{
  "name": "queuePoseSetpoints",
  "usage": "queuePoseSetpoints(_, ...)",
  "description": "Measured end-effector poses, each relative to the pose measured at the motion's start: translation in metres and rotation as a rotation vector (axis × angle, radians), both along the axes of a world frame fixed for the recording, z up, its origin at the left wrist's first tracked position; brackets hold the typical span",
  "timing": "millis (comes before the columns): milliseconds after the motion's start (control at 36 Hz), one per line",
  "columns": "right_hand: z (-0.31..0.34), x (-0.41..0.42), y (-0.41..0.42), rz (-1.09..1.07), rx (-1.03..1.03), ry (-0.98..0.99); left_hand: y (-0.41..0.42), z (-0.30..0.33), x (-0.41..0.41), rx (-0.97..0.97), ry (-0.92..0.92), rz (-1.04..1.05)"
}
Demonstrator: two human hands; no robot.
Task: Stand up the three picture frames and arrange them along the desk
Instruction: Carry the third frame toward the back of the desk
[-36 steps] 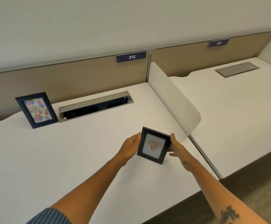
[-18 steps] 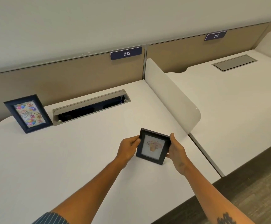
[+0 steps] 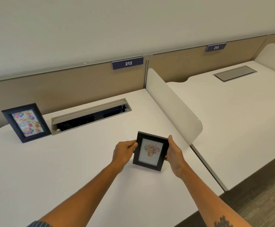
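both hands on the small black frame [image 3: 150,151] with the flower-pot print, lower centre of the view. left hand [image 3: 125,150] clamped on its left edge, thumb on the front rim; right hand [image 3: 174,152] clamped on its right edge, fingers wrapped behind. frame is portrait, long axis running up-down in the view and leaning slightly, top edge tipped away from the camera. bottom corner looks at or just above the white desk [image 3: 68,169]; cannot tell if it touches. back stand not visible, hidden behind the frame.

larger blue frame [image 3: 26,122] with the balloon card already stands at the left of the view, leaning back, near the tan partition [image 3: 84,86] and just left of the open cable tray [image 3: 91,116]. third frame not in view.

key relation: the held frame sits directly between the two hands, neither nearer, so the set-down is a two-hand job. open desk for it lies up and slightly right of the hands, between the cable tray and the white divider [image 3: 174,104]. judged step: standing up frame two, roughly a third of the task done. next move probably needs the bottom edge flat on the desk and the stand out behind before letting go. risk: frame tips forward if the stand is folded.
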State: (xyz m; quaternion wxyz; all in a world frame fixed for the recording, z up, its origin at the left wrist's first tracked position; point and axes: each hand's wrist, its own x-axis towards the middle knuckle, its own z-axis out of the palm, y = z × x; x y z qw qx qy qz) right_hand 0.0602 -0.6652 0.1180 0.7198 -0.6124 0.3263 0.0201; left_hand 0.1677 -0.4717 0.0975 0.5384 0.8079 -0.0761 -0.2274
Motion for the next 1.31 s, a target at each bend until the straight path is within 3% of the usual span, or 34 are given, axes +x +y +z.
queuePoseSetpoints(389, 0.032, 0.070, -0.020, -0.004, -0.034, -0.038, -0.015, 0.044, 0.056, 0.039, -0.062, 0.001)
queuePoseSetpoints(806, 0.045, 0.182, -0.058, -0.092, -0.087, -0.022, -0.054, 0.047, 0.146, -0.036, -0.041, 0.046)
queuePoseSetpoints(1306, 0.000, 0.348, -0.126, -0.099, -0.002, -0.063, -0.125, 0.017, 0.302, -0.026, 0.126, -0.078)
